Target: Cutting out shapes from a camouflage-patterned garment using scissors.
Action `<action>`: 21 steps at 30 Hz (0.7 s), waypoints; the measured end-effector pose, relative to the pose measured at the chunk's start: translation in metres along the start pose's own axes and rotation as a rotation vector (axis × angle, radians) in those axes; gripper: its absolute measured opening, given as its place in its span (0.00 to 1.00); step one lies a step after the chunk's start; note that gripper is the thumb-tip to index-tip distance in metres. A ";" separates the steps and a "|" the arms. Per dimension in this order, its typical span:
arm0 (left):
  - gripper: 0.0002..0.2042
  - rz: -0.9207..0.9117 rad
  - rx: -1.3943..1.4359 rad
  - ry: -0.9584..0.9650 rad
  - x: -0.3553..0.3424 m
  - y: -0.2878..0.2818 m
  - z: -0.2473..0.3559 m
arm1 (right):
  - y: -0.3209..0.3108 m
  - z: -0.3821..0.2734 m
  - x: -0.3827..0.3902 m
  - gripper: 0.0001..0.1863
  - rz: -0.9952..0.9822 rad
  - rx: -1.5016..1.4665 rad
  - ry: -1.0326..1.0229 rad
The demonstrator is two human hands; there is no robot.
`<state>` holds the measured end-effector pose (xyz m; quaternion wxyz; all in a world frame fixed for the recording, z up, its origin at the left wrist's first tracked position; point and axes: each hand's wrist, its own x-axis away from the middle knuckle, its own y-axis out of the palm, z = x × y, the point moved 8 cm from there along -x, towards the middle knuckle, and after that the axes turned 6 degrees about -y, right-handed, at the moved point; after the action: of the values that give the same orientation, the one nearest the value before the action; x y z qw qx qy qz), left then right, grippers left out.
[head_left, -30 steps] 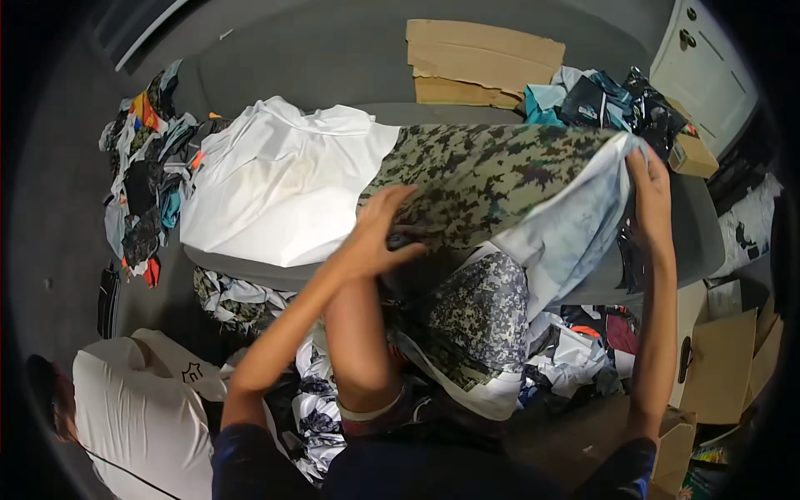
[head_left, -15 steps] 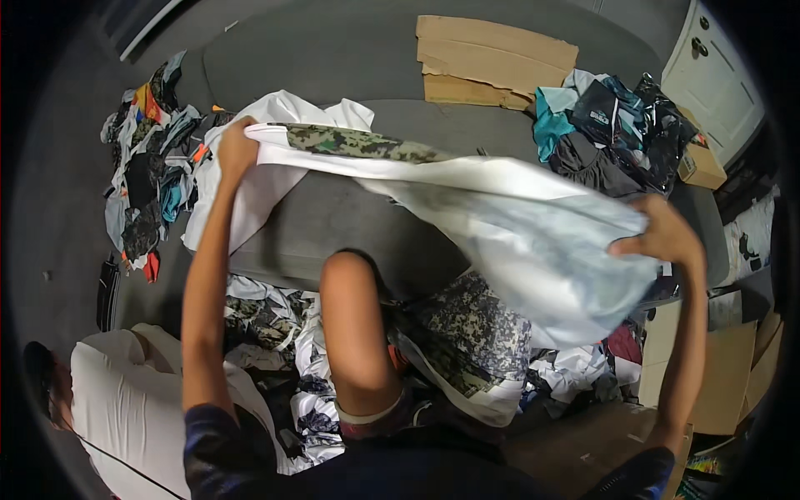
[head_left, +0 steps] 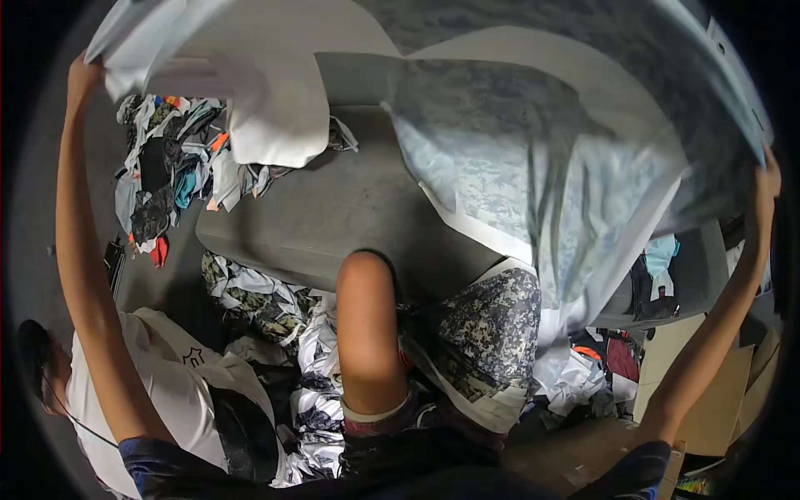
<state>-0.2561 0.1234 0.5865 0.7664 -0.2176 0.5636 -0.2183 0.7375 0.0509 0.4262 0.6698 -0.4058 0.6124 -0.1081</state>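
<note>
A large sheet of fabric, printed in pale grey-green camouflage with white borders, is spread wide in front of me and billows over the sofa. At the upper left, my left hand is closed on one edge of it. Far to the right, my right hand grips the opposite edge, its fingers partly hidden by the cloth. The sheet's top runs out of view and its edges are blurred. Below it, a dark digital-camouflage cloth with a white border lies draped over my right leg.
A grey sofa stands ahead. Fabric scraps are heaped at the left, with more scraps on the floor by my leg. A person in a white shirt is at lower left. Cardboard boxes stand at lower right.
Both hands have moved farther apart and upward, the left one out to the left. The fabric, stretched in a narrow bunched band before, has opened out and now hides the cardboard on the sofa.
</note>
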 end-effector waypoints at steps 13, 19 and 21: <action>0.13 -0.959 0.058 -0.208 0.274 0.062 -0.043 | 0.149 -0.128 0.203 0.18 -0.942 -1.244 0.378; 0.17 -1.305 -0.071 -0.094 0.345 0.208 -0.007 | 0.337 -0.097 0.164 0.11 -0.511 -0.921 0.619; 0.16 -1.215 0.081 0.005 0.359 0.262 0.026 | 0.392 -0.096 0.154 0.10 -0.446 -0.828 0.570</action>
<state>-0.1109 0.1295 0.1662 0.5111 -0.4702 0.3317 -0.6385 0.5476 0.1662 0.0562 0.2227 -0.7101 0.6600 -0.1028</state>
